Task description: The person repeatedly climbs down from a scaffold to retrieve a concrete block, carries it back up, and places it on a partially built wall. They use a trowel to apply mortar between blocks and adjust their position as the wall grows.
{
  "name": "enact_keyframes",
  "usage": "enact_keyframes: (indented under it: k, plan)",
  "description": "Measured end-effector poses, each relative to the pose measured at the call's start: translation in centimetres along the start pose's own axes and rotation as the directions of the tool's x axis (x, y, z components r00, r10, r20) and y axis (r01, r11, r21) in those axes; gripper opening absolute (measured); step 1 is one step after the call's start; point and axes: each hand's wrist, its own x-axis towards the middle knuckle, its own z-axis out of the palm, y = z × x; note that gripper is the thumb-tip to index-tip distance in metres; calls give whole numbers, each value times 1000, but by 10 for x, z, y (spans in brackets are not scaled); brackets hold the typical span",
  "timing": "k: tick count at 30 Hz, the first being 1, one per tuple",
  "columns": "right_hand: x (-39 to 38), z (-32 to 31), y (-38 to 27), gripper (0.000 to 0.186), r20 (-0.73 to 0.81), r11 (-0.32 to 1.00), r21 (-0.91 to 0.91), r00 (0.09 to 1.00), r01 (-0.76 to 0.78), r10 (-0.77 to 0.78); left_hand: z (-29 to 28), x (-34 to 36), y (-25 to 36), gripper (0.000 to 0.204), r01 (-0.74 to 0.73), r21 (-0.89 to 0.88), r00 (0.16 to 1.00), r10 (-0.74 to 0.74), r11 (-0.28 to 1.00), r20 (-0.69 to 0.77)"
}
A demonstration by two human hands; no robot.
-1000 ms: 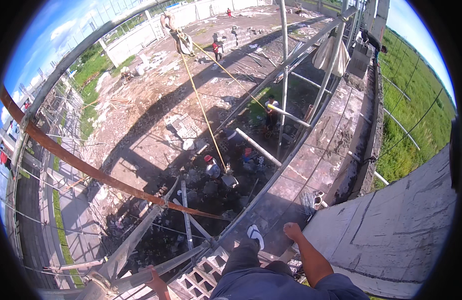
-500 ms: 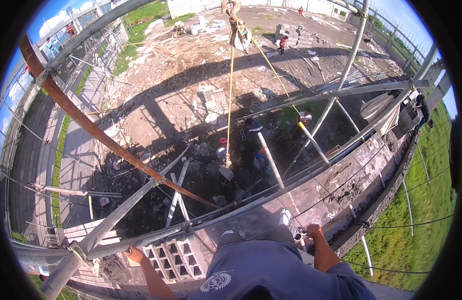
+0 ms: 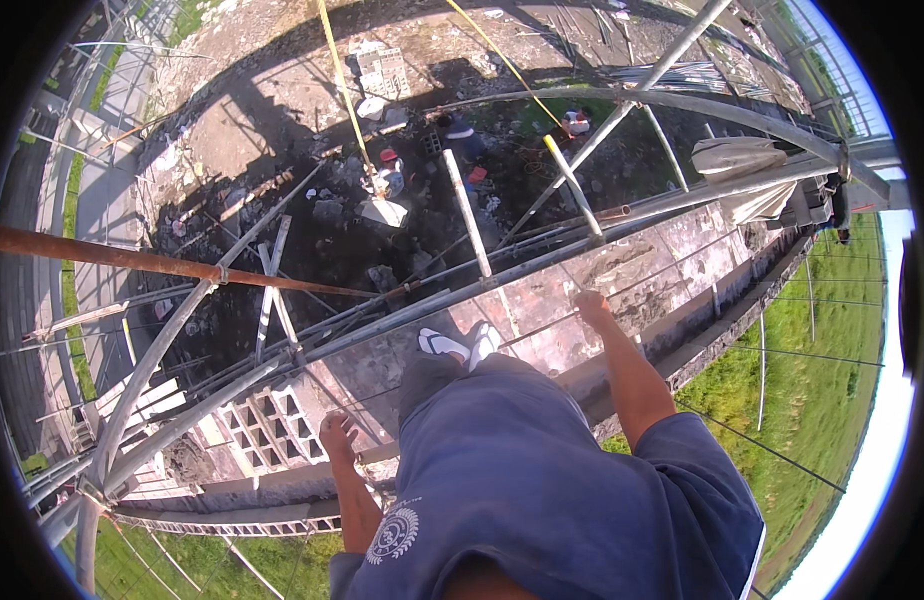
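My left hand point(image 3: 338, 436) is open with its fingers apart, just right of a group of grey hollow concrete blocks point(image 3: 269, 432) and apart from the pipes. Farther forward, my right hand point(image 3: 592, 308) is closed over the plank walkway, its fingers curled. A thin dark bar point(image 3: 544, 328) runs right up to this hand; whether the fingers hold it cannot be made out. My feet, in white sandals point(image 3: 460, 345), stand on the walkway point(image 3: 367, 385) between the two hands.
Along the walkway's far edge runs a grey pipe railing point(image 3: 412, 312), with a rusty pipe point(image 3: 172, 262) to the left. Below, a yellow rope point(image 3: 344, 90) reaches a pale block point(image 3: 384, 212) by a person in a red hat point(image 3: 388, 156). Grass point(image 3: 822, 330) lies below right.
The view has turned and tilted down. My left hand has come off the pipe at the left edge and moved right. My right hand has left the upright pipe and reached forward.
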Motion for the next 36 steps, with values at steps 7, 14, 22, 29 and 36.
enact_keyframes:
  k: [7,14,22,29,36]
  plan:
    - [53,22,-79,29,159,991,39,978,131,-135,-20,19,-22,40,-6,-199,987,-27,980,-161]
    - [114,62,-181,25,347,974,79,910,211,-226,-17,5,-94,37,48,-282,976,-105,958,-191]
    - [244,140,-220,26,483,921,350,875,-170,-22,67,-76,-166,35,325,-220,910,-368,920,-193]
    - [375,206,-238,51,288,981,196,955,17,-74,145,-117,-183,33,509,-94,837,-517,856,-177]
    - [451,298,-217,55,244,928,366,970,-71,-22,169,-127,-242,35,581,-67,793,-583,811,-180]
